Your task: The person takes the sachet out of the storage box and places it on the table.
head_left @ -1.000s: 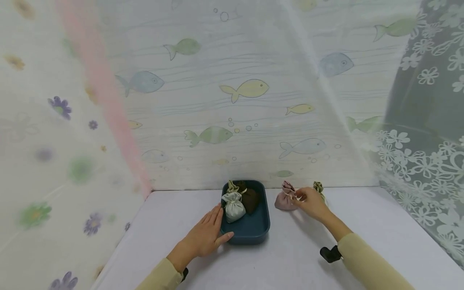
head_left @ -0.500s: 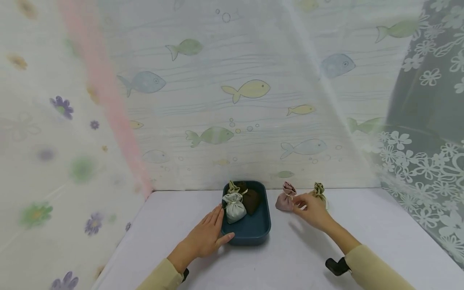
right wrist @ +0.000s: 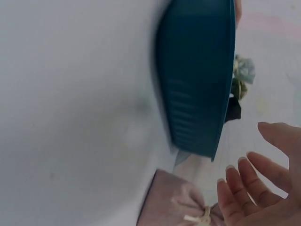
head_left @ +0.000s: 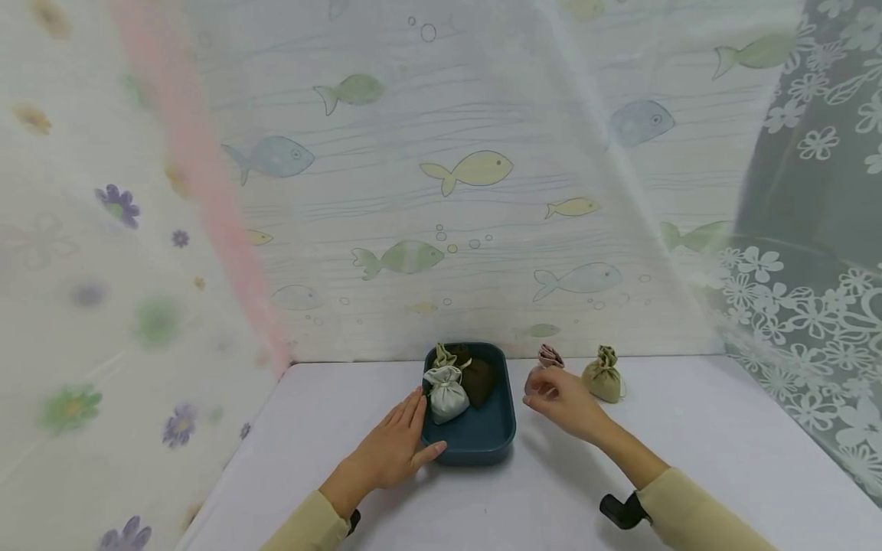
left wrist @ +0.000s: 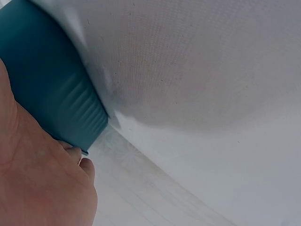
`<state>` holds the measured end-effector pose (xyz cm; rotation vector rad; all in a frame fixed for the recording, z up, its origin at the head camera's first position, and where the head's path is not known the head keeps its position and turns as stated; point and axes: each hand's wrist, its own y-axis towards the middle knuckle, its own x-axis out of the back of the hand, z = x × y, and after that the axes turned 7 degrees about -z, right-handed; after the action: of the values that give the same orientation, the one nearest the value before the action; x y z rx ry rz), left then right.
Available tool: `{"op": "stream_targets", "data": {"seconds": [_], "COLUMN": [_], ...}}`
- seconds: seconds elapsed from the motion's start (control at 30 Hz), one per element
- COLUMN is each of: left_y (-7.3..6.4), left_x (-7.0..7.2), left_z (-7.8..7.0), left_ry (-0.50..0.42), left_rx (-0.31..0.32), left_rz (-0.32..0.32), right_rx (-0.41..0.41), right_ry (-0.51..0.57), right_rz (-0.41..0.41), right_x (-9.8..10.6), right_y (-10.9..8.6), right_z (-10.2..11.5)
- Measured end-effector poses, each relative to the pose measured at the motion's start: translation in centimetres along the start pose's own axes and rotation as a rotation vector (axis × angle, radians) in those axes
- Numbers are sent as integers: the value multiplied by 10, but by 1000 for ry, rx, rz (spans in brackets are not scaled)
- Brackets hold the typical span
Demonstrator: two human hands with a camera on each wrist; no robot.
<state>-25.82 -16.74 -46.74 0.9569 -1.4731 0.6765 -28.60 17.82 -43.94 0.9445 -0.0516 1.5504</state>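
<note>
My left hand [head_left: 382,448] lies with straight fingers along the left side of a dark blue tray [head_left: 475,440], its thumb over the near left corner. In the tray sit a pale silvery drawstring pouch [head_left: 448,403], a dark brown pouch [head_left: 478,383] and a green one [head_left: 444,356]. Right of the tray, my right hand [head_left: 568,403] is in front of a pink drawstring pouch [head_left: 550,356], hiding much of it. The right wrist view shows this hand's fingers [right wrist: 256,181] spread and holding nothing, beside the pink pouch [right wrist: 171,200].
An olive drawstring pouch [head_left: 603,379] stands upright to the right of the pink one. Everything is on a white-covered table [head_left: 482,505]. A fish-printed curtain [head_left: 386,306] hangs at its back edge, and a flower-printed one [head_left: 138,344] at the left.
My right hand has shifted left across the front of the pink pouch, uncovering the olive pouch behind it. The left hand and the tray stay in place.
</note>
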Motion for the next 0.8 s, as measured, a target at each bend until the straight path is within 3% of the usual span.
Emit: {"op": "stream_targets", "data": {"seconds": [0.53,0.8], "left_y": [1,1], "left_x": [1,2], "left_z": [0,0], "left_ry": [13,16], "left_rx": [0,0], "left_rz": [3,9], "right_rx": [36,-24], "right_ry": [60,124], "right_rz": [96,130], "right_x": [-31,-53], "right_y": [21,29], "right_z": [26,31]}}
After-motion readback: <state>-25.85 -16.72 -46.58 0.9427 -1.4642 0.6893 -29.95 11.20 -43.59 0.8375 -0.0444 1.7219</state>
